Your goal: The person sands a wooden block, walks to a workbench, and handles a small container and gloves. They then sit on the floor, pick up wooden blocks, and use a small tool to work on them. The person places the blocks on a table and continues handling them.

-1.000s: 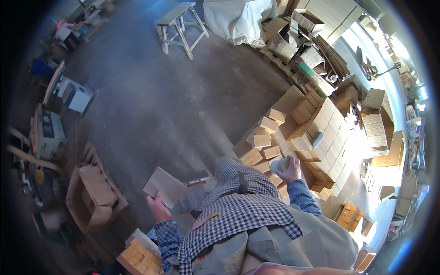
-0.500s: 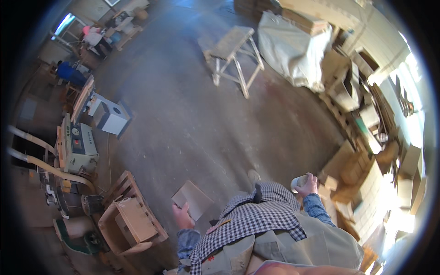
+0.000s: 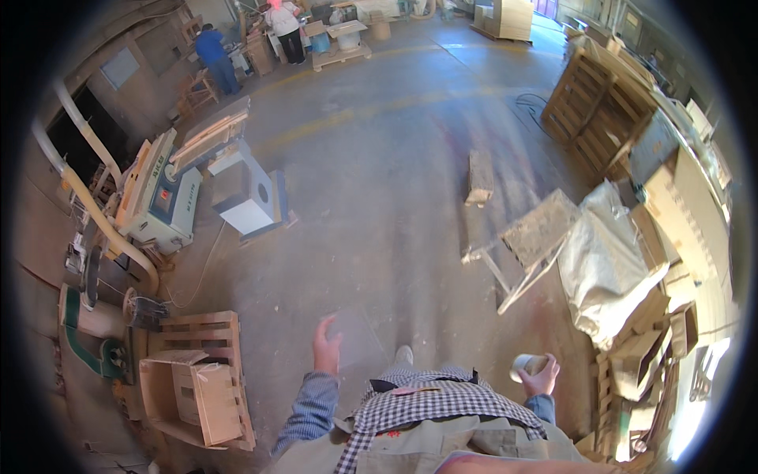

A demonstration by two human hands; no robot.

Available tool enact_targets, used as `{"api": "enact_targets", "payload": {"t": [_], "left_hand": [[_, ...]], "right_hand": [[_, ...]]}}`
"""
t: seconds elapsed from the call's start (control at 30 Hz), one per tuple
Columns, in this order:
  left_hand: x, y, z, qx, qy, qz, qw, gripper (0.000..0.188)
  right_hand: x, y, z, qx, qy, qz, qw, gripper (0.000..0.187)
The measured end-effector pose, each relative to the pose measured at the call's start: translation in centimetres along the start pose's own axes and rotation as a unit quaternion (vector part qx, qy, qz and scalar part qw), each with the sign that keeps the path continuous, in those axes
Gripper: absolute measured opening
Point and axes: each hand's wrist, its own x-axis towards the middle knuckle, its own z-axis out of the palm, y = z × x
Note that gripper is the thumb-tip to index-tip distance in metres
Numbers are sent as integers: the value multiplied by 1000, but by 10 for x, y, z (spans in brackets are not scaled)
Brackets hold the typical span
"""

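Note:
My left hand [image 3: 325, 347] is out in front of me at left of centre, thumb and fingers curved at the edge of a thin flat panel [image 3: 359, 338]. The panel is faint and blends with the floor behind it. To the right, my right hand [image 3: 542, 376] is closed around a short pale cylinder [image 3: 524, 366] with a brownish side. Whether it is a cup or a roll cannot be made out. Between my hands are my checked cloth [image 3: 442, 403] and grey apron.
A wooden pallet [image 3: 197, 322] with an open cardboard box [image 3: 217, 403] lies at left, near a grey-green machine [image 3: 170, 197] with hoses. A wooden trestle [image 3: 541, 229] and a white-covered pile [image 3: 608, 261] stand at right. Two people work at the far left.
My view has swung up and to the right, bringing in more of the far floor. The panel at my left hand looked brown before and is now faint. My right hand still holds the cylinder.

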Motion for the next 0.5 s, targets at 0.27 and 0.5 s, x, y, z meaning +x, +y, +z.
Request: {"api": "enact_targets", "payload": {"t": [0.27, 0.5], "left_hand": [[314, 116, 182, 56, -105, 114, 986, 36], [491, 164, 266, 140, -10, 20, 990, 37]], "right_hand": [[183, -145, 96, -17, -26, 12, 999, 91], [481, -275, 212, -13, -138, -47, 989, 93]]}}
